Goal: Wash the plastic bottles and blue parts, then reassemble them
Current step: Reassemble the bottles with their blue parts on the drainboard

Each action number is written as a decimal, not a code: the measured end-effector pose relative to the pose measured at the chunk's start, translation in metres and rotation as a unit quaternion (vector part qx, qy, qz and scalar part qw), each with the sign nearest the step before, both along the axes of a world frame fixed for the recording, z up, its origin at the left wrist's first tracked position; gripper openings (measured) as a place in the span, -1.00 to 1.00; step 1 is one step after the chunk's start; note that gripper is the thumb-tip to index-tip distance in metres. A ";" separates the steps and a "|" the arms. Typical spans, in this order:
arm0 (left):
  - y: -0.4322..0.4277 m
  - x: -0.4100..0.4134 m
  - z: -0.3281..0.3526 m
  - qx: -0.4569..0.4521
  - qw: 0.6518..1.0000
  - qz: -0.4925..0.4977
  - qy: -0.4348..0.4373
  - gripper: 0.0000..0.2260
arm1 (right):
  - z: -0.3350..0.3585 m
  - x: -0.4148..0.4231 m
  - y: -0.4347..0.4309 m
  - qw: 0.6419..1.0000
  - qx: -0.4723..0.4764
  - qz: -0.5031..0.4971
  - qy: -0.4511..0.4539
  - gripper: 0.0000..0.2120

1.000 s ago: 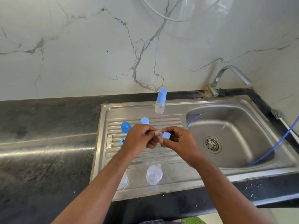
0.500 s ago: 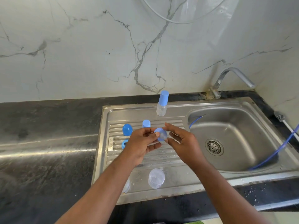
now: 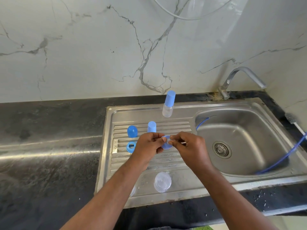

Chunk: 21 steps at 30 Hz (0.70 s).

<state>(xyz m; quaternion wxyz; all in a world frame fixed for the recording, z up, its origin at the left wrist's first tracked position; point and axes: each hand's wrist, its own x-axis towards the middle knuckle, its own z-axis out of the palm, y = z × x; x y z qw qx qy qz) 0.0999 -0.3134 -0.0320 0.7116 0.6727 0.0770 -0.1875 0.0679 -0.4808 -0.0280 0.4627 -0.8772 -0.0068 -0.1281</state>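
Over the ribbed drainboard (image 3: 176, 128), my left hand (image 3: 149, 144) and my right hand (image 3: 191, 145) pinch one small blue ring part (image 3: 166, 145) between them; a clear piece shows at its top. A blue dome cap (image 3: 132, 130), a blue ring (image 3: 131, 146) and a tall pale-blue cap (image 3: 151, 127) sit on the drainboard to the left. A capped clear bottle (image 3: 168, 107) stands upright at the back. An open clear bottle (image 3: 162, 181) stands near the front edge; another clear bottle (image 3: 132, 190) is mostly hidden behind my left forearm.
The steel sink basin (image 3: 240, 130) with its drain (image 3: 221, 149) lies to the right, a blue hose (image 3: 280, 158) curling into it. A faucet (image 3: 240, 80) stands at the back right. Dark wet countertop (image 3: 49, 146) stretches left. The marble wall rises behind.
The blue part has turned between my fingers, and my right hand, which had loosened off it half a second ago, pinches it again. The camera view shifted slightly upward.
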 end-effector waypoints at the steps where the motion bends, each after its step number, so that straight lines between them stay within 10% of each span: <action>1: 0.001 0.000 -0.002 -0.002 1.000 -0.002 0.005 -0.87 | 0.000 0.000 -0.001 1.000 0.017 0.007 0.024 -0.92; 6: 0.001 0.002 -0.007 0.013 1.000 0.013 0.019 -0.80 | -0.001 0.006 -0.004 0.987 -0.031 0.090 0.128 -0.53; 13: 0.003 0.039 -0.019 0.143 0.989 -0.025 0.007 -0.84 | -0.018 0.010 -0.007 0.984 -0.014 0.055 0.167 -0.61; 21: 0.015 0.034 -0.017 0.346 0.890 -0.289 -0.061 -0.80 | -0.031 -0.008 -0.020 0.974 -0.020 0.044 0.221 -0.59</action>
